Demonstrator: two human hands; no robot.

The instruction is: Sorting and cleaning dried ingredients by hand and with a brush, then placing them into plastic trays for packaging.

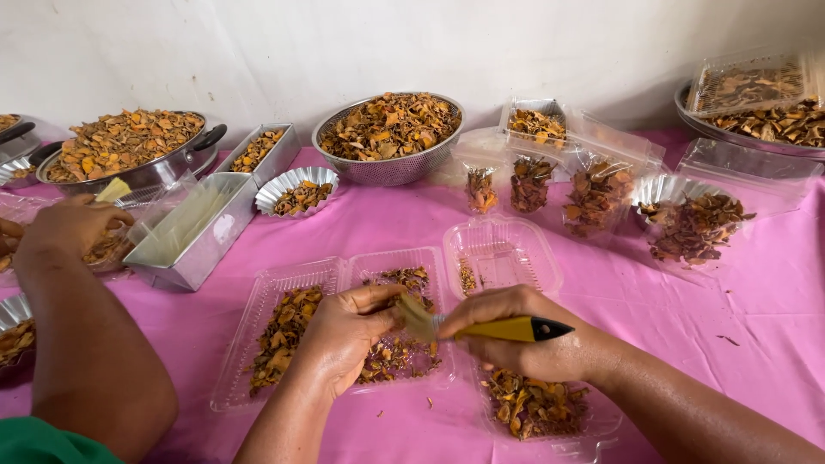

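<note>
At lower centre, the right hand (524, 331) grips a yellow-handled brush (507, 328) against a dried piece pinched in the left hand (348, 335); hard strokes could flick crumbs beyond the clear tray (258, 344) onto the table (756, 326).

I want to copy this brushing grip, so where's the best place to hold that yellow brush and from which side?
Grip the yellow handle mid-length, coming from above as the right hand does. It lies nearly level, bristles pointing left toward the left hand, black tip free.

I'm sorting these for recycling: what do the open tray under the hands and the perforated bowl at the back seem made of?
The hinged tray looks like thin clear plastic: see-through, glossy, with moulded ridges. The perforated bowl appears to be polished metal, probably steel: silvery, reflective, with fine holes in its wall.
</note>
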